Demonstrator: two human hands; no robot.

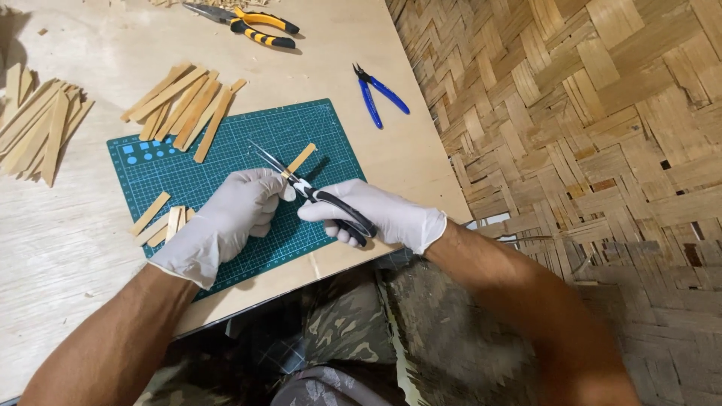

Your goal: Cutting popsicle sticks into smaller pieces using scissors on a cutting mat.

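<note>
White-gloved right hand (pixel 376 214) gripping scissors (pixel 312 192) shut-fisted; left hand (pixel 237 210) pinching wooden strip (pixel 299 159) over green cutting mat (pixel 226 162)

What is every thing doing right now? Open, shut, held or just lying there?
scissors: open, blades around the strip
wooden strip: held by left hand
right hand: gripping scissors' handles
blue cutters: lying on the table, handles apart
yellow pliers: lying unused
strip pile: loose, partly on green mat
</note>
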